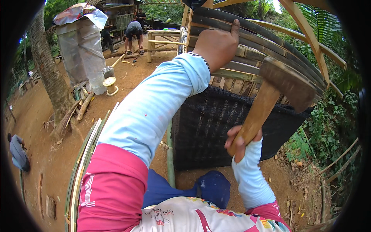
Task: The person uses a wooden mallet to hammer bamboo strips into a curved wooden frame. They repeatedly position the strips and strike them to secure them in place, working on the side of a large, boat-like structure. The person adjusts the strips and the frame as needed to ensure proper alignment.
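Note:
At the top middle my left hand [218, 47] is closed against a stack of dark curved bamboo slats [266, 40], its thumb lying up along them. The curled fingers are mostly hidden behind the hand. My right hand [244, 141] is wrapped round the lower end of the wooden handle of a hatchet [288, 83]. The hatchet's rusty brown head is raised in front of the slats, apart from my left hand. Below the slats hangs black mesh netting [224, 127].
Wooden beams [303, 25] slant overhead at right, with plants beyond. Long split bamboo strips [87, 166] lie at left. Farther off are a tree trunk [48, 65], a plastic-wrapped stack [81, 50], a spool [111, 85], a bamboo bench [164, 36] and other people [134, 31].

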The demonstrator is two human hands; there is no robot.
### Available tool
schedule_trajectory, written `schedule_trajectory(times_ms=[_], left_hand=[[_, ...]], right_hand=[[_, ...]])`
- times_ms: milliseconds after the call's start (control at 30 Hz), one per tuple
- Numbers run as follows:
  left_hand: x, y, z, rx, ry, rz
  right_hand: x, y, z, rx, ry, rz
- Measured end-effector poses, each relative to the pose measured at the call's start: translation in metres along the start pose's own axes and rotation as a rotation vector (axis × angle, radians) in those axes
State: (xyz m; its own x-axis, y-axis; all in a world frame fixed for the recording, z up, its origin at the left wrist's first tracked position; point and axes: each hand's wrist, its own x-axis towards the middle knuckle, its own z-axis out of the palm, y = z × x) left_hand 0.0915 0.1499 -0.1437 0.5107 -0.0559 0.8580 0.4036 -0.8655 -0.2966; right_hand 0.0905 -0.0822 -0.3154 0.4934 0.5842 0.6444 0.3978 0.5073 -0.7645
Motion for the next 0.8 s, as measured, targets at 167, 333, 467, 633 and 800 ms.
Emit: schedule_trajectory(times_ms=[167, 333, 467, 633, 800], left_hand=[[0.001, 0.003, 0.006, -0.067, 0.054, 0.023], [0.0, 0.002, 0.0, -0.061, 0.064, -0.013], [-0.002, 0.001, 0.007, -0.065, 0.08, 0.0], [0.0, 0.003, 0.002, -0.08, 0.031, -0.001], [-0.003, -0.002, 0.004, -0.011, 0.09, -0.011]], right_hand=[[0.118, -0.01, -0.027, -0.578, 0.07, -0.214], [0.184, -0.019, -0.037, -0.513, -0.144, -0.433], [0.223, 0.001, -0.044, -0.575, -0.158, -0.585], [0.255, -0.008, -0.049, -0.625, -0.234, -0.418], [0.246, 0.006, -0.05, -0.617, -0.175, -0.698]])
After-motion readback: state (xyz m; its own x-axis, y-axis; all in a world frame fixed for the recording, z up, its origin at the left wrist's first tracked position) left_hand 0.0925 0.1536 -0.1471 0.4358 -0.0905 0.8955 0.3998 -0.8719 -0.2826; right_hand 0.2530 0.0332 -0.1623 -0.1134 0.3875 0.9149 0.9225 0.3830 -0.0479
